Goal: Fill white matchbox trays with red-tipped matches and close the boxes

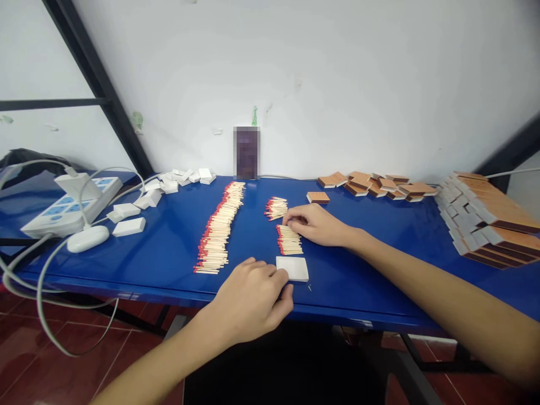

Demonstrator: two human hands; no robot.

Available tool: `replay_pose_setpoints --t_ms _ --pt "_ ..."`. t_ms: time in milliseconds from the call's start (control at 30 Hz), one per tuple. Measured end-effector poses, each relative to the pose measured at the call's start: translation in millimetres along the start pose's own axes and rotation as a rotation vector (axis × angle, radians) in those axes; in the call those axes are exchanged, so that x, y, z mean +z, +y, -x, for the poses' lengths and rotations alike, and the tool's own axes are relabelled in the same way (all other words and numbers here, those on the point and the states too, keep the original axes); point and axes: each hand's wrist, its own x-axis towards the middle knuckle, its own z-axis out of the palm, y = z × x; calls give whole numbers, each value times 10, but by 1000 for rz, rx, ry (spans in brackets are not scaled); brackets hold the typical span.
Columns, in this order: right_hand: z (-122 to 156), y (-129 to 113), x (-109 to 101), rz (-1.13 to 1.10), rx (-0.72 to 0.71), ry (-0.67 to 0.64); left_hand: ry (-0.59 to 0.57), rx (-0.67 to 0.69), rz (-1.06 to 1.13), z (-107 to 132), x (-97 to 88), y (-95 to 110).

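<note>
A white matchbox tray (292, 269) lies near the table's front edge. My left hand (258, 295) has its fingers curled at the left end of this tray, thumb and index finger against it. Just behind the tray lies a small bunch of red-tipped matches (289, 241). My right hand (315, 224) bends over the far end of that bunch with thumb and fingers closed; what is between the fingertips is hidden. Beyond it sits another small pile of matches (277, 208). To the left runs a long row of matches (220, 228), heads pointing left.
White trays (129, 226) lie scattered at the left, beside a power strip (71, 205) with cables and a white plug (88, 238). Orange matchbox sleeves (358, 183) lie along the wall, one sleeve (318, 197) nearer. Filled matchboxes (489, 216) are stacked at the right.
</note>
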Motion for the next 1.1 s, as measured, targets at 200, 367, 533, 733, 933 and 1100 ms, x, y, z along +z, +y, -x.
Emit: replay_pose_setpoints --t_ms 200,367,533,733,933,1100 --pt "-9 49 19 -23 22 51 5 3 6 -1 -10 1" --pt "-41 77 44 -4 5 65 5 4 9 6 -2 2" --pt "-69 84 58 16 45 102 0 2 8 0 -4 3" --pt "-123 106 79 51 69 186 6 0 8 -1 7 -5" --pt "-206 111 81 115 7 163 6 4 3 0 -3 7" --pt "-262 96 44 141 -59 120 9 -1 6 4 0 4"
